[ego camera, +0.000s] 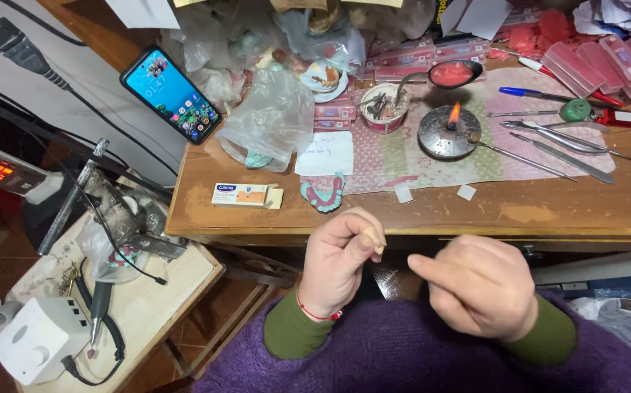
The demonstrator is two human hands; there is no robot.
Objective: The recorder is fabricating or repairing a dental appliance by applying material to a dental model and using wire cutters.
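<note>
Both hands hover near the viewer, in front of the wooden desk's near edge. Left hand (341,262) is curled, its thumb and forefinger pinched together on a small pale piece (377,242), a tiny cream-coloured thing that shows only just past the fingertips; its exact shape is too small to tell. A red thread circles that wrist above a green cuff and purple sleeve. Right hand (479,284) sits just beside it, loosely fisted, the forefinger stretched leftward toward the pale piece without clearly touching it; whether anything lies inside the fist cannot be told.

Going left to right across the scene: far left, a low side table (148,306) carries a white boxy device (35,338) and a dark handpiece (99,309) with cables. On the wooden desk (417,211) a smartphone (171,94) lies tilted with its screen lit, beside crumpled clear plastic bags (275,116). Nearer the desk's front edge rests a small matchbox (241,194), then a teal-and-pink dental model (322,193) shaped like an arch, just far of the left hand. Beyond it stands a small cup (384,108) of tools, a spoon (452,74) holding pink wax, and a round metal burner (446,132) with a lit flame. Farther right lie several slim metal instruments (559,142), a blue pen (533,92) and pink wax sheets (606,62).
</note>
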